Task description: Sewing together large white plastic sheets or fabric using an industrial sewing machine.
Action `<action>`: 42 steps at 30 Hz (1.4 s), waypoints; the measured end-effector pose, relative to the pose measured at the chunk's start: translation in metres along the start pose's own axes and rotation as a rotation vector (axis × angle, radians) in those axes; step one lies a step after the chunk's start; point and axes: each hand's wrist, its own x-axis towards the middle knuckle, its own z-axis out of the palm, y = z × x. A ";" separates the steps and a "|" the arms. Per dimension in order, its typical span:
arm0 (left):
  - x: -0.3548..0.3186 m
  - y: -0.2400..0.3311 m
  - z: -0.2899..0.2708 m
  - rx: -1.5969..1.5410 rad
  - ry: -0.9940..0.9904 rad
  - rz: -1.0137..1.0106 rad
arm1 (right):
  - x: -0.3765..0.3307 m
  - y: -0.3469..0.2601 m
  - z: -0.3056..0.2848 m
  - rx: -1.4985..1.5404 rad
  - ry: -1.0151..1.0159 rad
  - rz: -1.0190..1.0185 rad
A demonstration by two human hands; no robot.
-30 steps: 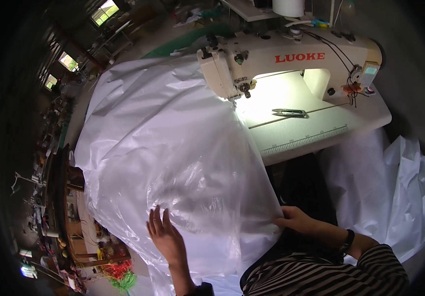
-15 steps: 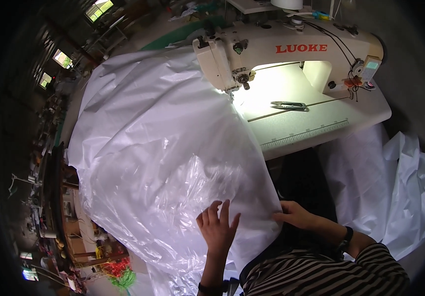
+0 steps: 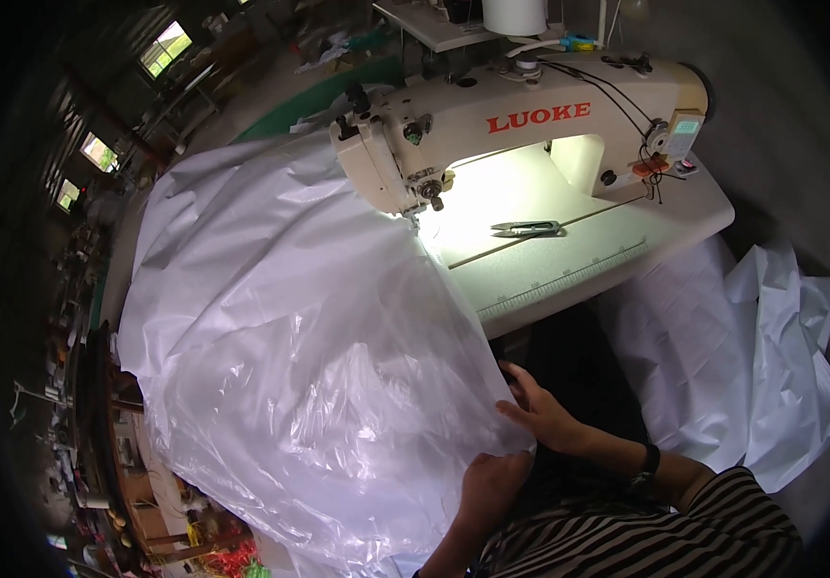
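A large sheet of shiny white, plastic-like fabric [image 3: 242,279] spreads from under the needle area of a sewing machine [image 3: 531,106] down to my lap. My right hand [image 3: 542,412] pinches its right edge, thumb on top and fingers curled beneath. Just below it, my left hand [image 3: 494,486] is closed on the same edge near the corner, its fingertips mostly hidden. Thread snips [image 3: 528,229] lie on the lit machine bed [image 3: 569,260], to the right of the needle.
More white fabric [image 3: 791,366] hangs in folds at the right, below the machine bed. A white thread cone [image 3: 514,16] stands behind the machine. Red and green strands [image 3: 237,559] lie at the lower left, beside cluttered shelving [image 3: 131,462].
My left hand has come down from above the sheet, fingers spread, to close on its edge. My right hand has shifted up along the edge. The view has moved slightly.
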 end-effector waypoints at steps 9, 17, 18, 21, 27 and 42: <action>0.017 -0.043 -0.078 0.109 0.492 -0.305 | -0.009 -0.034 0.004 -1.028 0.071 -0.342; 0.042 -0.138 -0.130 0.542 0.291 -0.507 | 0.006 -0.063 0.038 -1.335 -0.057 -0.347; 0.048 -0.142 -0.133 0.536 0.288 -0.502 | 0.012 -0.059 0.037 -1.379 -0.042 -0.342; 0.066 -0.161 -0.140 0.526 0.270 -0.455 | 0.030 -0.067 0.033 -1.411 0.033 -0.344; 0.122 -0.205 -0.158 0.516 0.255 -0.447 | 0.091 -0.074 0.023 -1.360 0.143 -0.358; 0.026 -0.159 -0.155 0.603 0.371 -0.642 | 0.043 0.031 0.055 -0.088 -0.248 -0.001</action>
